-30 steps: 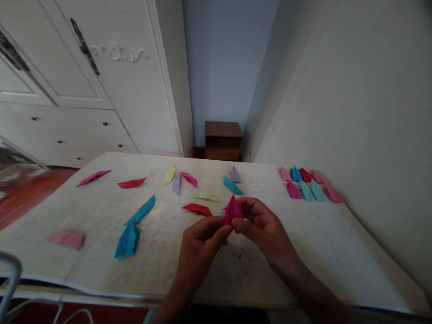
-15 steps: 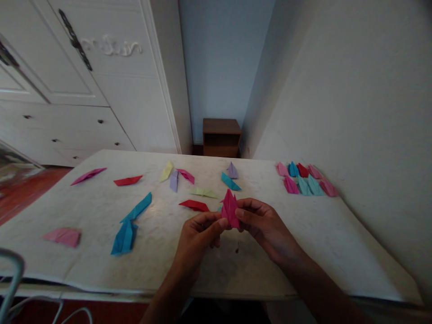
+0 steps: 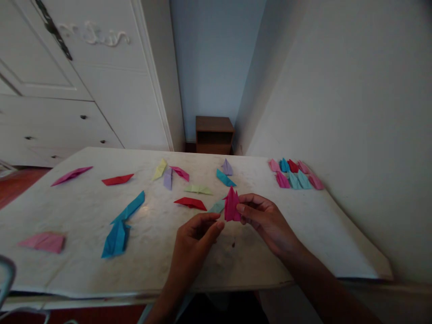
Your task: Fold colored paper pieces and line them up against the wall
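Note:
A magenta origami piece [image 3: 231,206], pointed at the top and pleated along its length, is held up over the table. My right hand [image 3: 266,220] pinches its right edge between thumb and fingers. Just left of it is my left hand [image 3: 199,234], thumb and index finger a little apart, with nothing seen between them. Behind the hands lie a pale teal folded paper [image 3: 217,206], partly covered, and a red folded paper [image 3: 191,203]. A light green one [image 3: 198,189] lies farther back.
On the white table [image 3: 162,261], blue folded papers [image 3: 116,238] and a pink one [image 3: 47,241] lie at left. Several finished-looking pieces stand in rows [image 3: 293,180] at the right rear by the wall. A white metal tube [image 3: 7,274] rises at the left front.
My left hand has let go of the magenta origami piece and moved slightly left. My right hand still holds it. The whole view has shifted a little.

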`<state>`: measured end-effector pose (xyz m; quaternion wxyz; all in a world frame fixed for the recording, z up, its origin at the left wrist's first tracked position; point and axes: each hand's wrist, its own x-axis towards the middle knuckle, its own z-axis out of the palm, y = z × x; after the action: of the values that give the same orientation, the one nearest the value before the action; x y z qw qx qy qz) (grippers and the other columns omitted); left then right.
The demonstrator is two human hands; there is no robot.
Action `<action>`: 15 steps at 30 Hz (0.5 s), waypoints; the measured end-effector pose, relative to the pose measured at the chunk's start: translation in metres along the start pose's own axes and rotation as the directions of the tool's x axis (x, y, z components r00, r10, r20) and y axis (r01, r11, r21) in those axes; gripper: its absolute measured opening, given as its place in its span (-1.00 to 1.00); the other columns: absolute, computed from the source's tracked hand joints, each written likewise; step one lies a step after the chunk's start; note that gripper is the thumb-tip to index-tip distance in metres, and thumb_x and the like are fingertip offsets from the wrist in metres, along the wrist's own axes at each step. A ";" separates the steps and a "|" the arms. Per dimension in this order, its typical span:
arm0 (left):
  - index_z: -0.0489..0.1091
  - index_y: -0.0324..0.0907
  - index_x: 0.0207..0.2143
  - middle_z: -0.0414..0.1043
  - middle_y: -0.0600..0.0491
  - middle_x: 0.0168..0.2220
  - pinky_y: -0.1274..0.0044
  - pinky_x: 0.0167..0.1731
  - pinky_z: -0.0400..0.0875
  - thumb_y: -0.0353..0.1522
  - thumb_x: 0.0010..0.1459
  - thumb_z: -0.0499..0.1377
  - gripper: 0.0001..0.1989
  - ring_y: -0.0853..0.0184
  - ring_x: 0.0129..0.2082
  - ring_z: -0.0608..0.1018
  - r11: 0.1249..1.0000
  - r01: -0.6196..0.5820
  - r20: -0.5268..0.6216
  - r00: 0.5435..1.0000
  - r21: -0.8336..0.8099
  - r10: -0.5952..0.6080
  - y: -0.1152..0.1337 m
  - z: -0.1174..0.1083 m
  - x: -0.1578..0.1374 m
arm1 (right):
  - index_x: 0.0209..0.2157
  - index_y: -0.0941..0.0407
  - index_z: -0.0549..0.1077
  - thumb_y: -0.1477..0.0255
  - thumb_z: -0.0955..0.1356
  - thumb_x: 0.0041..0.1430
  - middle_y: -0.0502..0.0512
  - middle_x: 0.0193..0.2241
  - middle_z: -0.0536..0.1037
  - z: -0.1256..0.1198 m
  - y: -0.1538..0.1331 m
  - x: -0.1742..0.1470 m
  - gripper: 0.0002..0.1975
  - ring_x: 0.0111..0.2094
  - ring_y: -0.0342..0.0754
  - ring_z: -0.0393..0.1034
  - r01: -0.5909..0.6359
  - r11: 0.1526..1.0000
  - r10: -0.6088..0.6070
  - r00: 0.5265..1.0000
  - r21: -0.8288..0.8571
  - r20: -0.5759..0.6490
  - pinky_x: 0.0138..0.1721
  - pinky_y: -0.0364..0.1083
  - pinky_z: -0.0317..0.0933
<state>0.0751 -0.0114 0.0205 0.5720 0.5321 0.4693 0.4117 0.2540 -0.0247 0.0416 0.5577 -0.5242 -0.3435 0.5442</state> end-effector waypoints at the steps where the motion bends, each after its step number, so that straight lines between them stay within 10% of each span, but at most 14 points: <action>1: 0.55 -0.21 -0.29 0.56 0.03 -0.45 0.59 -0.52 0.45 -0.16 -0.02 0.32 -0.67 0.36 -0.52 0.53 0.999 -0.015 -0.007 1.000 0.040 0.015 -0.001 -0.002 -0.001 | -0.36 0.12 0.57 0.28 0.56 -0.16 0.01 -0.44 0.53 -0.003 -0.001 0.000 -0.69 -0.50 -0.17 0.30 0.011 1.000 -0.011 1.000 -0.014 -0.005 -0.45 -0.15 0.21; 15: 0.56 -0.06 -0.22 0.60 0.02 -0.29 0.54 -0.30 0.56 -0.22 0.19 0.17 -0.79 0.29 -0.33 0.62 0.738 -0.469 0.239 0.883 0.486 0.404 -0.033 -0.019 -0.011 | -0.36 0.14 0.57 0.25 0.54 -0.18 0.02 -0.47 0.58 -0.082 -0.019 0.012 -0.67 -0.51 -0.16 0.34 0.100 0.931 -0.163 0.974 -0.352 -0.155 -0.52 -0.17 0.17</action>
<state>0.0531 -0.0214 -0.0110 0.3163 0.7872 0.3917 0.3561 0.3390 -0.0274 0.0402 0.5225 -0.6360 -0.4150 0.3876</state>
